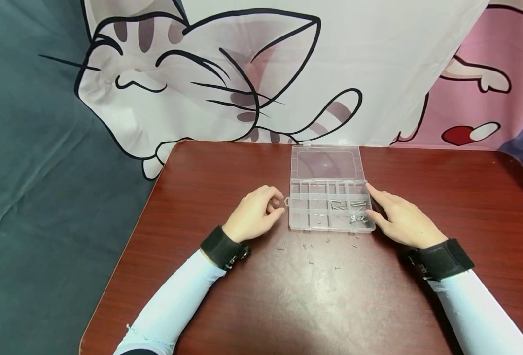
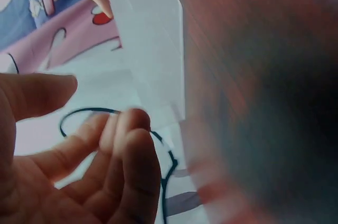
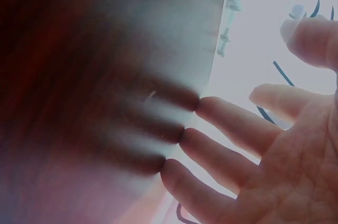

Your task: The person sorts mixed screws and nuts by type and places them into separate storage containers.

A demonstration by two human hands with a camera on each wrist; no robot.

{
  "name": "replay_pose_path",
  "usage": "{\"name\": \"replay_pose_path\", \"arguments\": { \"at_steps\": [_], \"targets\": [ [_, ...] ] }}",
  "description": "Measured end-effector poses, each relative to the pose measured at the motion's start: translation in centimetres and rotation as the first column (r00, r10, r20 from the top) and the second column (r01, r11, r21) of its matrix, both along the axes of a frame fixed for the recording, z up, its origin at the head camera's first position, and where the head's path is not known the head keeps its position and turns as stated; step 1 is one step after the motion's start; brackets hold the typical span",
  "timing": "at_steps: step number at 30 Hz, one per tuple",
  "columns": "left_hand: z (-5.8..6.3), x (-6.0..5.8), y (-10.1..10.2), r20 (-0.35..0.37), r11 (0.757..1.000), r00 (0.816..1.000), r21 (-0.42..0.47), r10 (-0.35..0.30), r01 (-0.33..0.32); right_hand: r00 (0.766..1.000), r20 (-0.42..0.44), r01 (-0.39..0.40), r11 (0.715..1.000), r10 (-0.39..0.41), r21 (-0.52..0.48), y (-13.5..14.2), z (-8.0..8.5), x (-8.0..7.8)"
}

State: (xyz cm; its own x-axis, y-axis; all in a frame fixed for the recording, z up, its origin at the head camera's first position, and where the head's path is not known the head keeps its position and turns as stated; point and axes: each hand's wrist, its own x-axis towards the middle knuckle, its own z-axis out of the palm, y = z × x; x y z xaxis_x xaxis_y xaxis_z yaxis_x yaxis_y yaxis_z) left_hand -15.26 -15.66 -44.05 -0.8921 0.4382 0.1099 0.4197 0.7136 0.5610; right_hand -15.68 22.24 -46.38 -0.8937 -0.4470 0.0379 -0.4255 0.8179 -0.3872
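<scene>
Nearer than the hands lie scattered screws (image 1: 305, 247), too small to make out fully. The left hand (image 1: 257, 215), loosely bent around nothing visible, is just beside the clear compartment box (image 1: 298, 219); opposite, the right hand (image 1: 403, 220), fingers extended, touches and partly hides its edge.

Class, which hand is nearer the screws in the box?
Right: the right hand is at the box, near the screws; the left hand is past its opposite side.

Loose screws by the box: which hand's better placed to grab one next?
Probably left hand: it looks empty, near the leftmost screw; right hand is spread against the box.
</scene>
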Motion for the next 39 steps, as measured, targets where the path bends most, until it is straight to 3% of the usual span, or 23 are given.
{"name": "replay_pose_path", "arguments": {
  "at_steps": [4,8,12,17,23,31,39],
  "targets": [
    [0.4,1.8,0.3,-0.081,0.991,0.989,-0.067,-0.123,0.117,1.000,0.002,-0.013,1.000,0.013,0.015,-0.1,0.4,-0.1],
    [0.4,3.1,1.2,-0.143,0.950,0.947,-0.169,-0.288,0.264,1.000,0.020,-0.017,0.999,0.016,0.043,-0.1,1.0,-0.4],
    [0.0,3.8,2.4,-0.167,0.907,0.909,-0.255,-0.382,0.335,0.999,0.035,-0.027,0.998,0.025,0.065,-0.1,1.7,-0.4],
    [-0.7,4.0,3.6,-0.184,0.876,0.893,-0.349,-0.412,0.333,0.998,0.050,-0.032,0.998,0.029,0.057,-0.2,2.2,0.0],
    [-1.2,4.2,4.8,-0.209,0.856,0.886,-0.420,-0.413,0.300,1.000,-0.004,0.022,0.999,-0.022,0.050,-0.2,2.3,0.3],
    [-1.8,4.7,5.5,-0.260,0.859,0.884,-0.450,-0.388,0.245,0.999,0.033,0.021,0.997,-0.024,0.079,-0.5,2.2,0.2],
    [-2.3,4.8,5.6,-0.326,0.861,0.862,-0.462,-0.389,0.214,1.000,0.018,0.018,0.994,-0.020,0.108,-0.7,2.0,0.2]
  ]
}}
